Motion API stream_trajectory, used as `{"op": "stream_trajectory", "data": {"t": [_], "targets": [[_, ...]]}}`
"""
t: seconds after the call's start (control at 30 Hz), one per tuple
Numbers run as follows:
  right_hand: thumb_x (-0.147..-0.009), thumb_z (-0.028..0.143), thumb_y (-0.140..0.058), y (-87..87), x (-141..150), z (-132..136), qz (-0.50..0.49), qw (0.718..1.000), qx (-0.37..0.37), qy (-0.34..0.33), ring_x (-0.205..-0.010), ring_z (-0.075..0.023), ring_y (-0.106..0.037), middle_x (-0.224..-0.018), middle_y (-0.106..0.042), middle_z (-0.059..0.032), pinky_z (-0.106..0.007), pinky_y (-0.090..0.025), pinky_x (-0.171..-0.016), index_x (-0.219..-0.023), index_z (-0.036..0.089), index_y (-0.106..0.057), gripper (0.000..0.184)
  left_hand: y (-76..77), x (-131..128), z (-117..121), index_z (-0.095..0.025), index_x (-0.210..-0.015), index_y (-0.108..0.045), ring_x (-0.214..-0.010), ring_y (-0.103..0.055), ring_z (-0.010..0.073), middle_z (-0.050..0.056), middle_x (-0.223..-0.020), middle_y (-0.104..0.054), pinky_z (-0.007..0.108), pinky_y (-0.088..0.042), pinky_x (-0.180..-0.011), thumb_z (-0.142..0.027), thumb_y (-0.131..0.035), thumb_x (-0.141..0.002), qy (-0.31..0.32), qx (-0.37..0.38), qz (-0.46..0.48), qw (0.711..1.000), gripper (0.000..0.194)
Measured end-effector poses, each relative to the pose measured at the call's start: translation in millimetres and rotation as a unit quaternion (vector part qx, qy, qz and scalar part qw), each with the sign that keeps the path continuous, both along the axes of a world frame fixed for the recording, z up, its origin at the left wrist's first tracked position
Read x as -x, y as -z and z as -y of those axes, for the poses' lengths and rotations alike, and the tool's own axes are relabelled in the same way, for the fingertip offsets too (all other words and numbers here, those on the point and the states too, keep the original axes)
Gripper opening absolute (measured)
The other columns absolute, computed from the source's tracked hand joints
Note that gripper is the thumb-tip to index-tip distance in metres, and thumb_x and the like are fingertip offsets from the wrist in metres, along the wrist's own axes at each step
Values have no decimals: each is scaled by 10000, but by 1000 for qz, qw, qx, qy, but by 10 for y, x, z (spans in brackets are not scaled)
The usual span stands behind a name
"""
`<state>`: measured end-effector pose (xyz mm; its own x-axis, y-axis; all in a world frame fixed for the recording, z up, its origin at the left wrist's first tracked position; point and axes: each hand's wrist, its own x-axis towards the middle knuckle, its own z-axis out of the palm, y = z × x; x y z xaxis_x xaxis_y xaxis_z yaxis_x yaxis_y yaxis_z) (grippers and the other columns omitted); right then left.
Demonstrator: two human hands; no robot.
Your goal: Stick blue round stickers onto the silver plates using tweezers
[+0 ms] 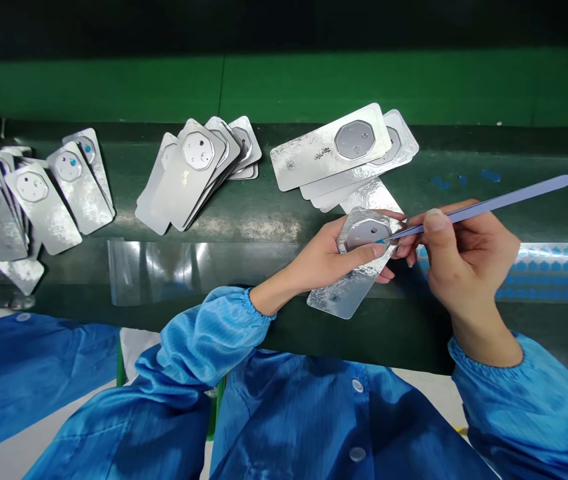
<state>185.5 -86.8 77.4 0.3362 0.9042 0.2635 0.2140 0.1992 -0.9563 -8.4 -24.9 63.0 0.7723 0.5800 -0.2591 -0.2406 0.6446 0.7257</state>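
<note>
My left hand (pixel 331 257) grips a silvery rectangular plate (pixel 337 300) with rounded corners, its thumb across the front. A grey many-sided inset with small holes sits near the plate's upper end. Between the fingers of my right hand (pixel 469 257) is a pair of lilac tweezers (pixel 509 200), closed in a pinch. Their tips meet the right edge of the inset, beside my left thumb, where a small blue spot shows. Just beyond my hands lies a fanned stack of similar plates (pixel 309 157), the lowest partly hidden.
Another stack of plates (pixel 184 180) lies left of centre. Farther left are more plates (pixel 44 207), some with blue dots. A clear sheet (pixel 164 267) lies along the green bench. Blue sticker rows (pixel 559 270) run at right, with loose blue bits (pixel 490 175) above. A co-worker's blue sleeve (pixel 29 380) shows lower left.
</note>
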Motion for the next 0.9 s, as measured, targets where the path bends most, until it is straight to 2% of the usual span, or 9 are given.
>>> {"op": "stream_trajectory", "data": {"t": [0.07,0.13,0.23,0.33,0.4,0.5,0.6,0.73,0.9], "targets": [[-1160,442,-818,33,13,-44,14,997,-69,32,-618,-175,-693,-800,-757,13,-340,-570,-546,-1010,259,-815,237,-13,-29,23,-239,-1515,-785,-1047,-904,313,102,-1207,-884,451,-777,-944,-468,-997,-971,-23,-4,-8,1000,627],[-1151,430,-820,75,24,-110,14,981,-174,83,-717,-191,-709,-879,-724,-8,-377,-610,-652,-996,253,-803,236,-30,-53,44,-240,-1502,-793,-1175,-893,343,104,-1222,-894,468,-763,-1014,-480,-1003,-962,-52,-6,-8,999,627],[-1148,372,-816,147,31,-173,23,959,-260,107,-834,-219,-731,-972,-691,-36,-439,-654,-787,-1076,262,-825,132,-59,-71,65,-201,-1339,-833,-1108,-908,338,103,-1142,-907,483,-756,-1026,-501,-1038,-909,-71,10,-12,997,563],[-1167,389,-781,200,32,-116,85,965,-224,112,-996,-270,-749,-1050,-689,-84,-502,-655,-915,-1108,268,-872,163,-83,-76,77,-171,-1108,-818,-902,-915,314,97,-987,-902,449,-768,-906,-545,-1049,-862,-82,43,-17,996,504],[-1161,451,-779,208,36,-39,132,964,-186,134,-1073,-312,-724,-1039,-666,-108,-517,-636,-932,-1073,252,-904,250,-96,-77,81,-170,-1056,-797,-871,-917,327,95,-939,-897,437,-768,-855,-555,-1049,-844,-102,57,-23,993,507],[-1143,494,-778,195,50,39,147,966,-154,146,-923,-310,-693,-911,-669,-84,-484,-581,-795,-1061,265,-904,274,-108,-71,82,-165,-1093,-799,-924,-927,361,109,-957,-904,471,-775,-885,-552,-1068,-815,-112,68,-18,991,548],[-1142,538,-761,188,71,28,110,967,-177,146,-749,-297,-667,-806,-701,-52,-464,-519,-698,-1050,306,-859,269,-103,-54,75,-159,-1122,-805,-929,-925,345,120,-974,-907,464,-773,-909,-548,-1079,-817,-106,67,3,992,565],[-1122,583,-782,203,84,-34,82,964,-198,160,-678,-290,-663,-783,-695,-36,-465,-513,-679,-1031,327,-829,275,-81,-37,59,-154,-1142,-806,-908,-921,325,122,-959,-902,436,-765,-913,-514,-1110,-792,-98,67,23,993,587],[-1071,596,-821,219,61,-50,75,960,-201,177,-623,-264,-638,-734,-678,-21,-439,-491,-661,-957,292,-798,325,-75,-32,79,-138,-1130,-835,-977,-916,342,138,-1022,-899,497,-763,-966,-565,-1099,-814,-116,63,3,991,593]]}}
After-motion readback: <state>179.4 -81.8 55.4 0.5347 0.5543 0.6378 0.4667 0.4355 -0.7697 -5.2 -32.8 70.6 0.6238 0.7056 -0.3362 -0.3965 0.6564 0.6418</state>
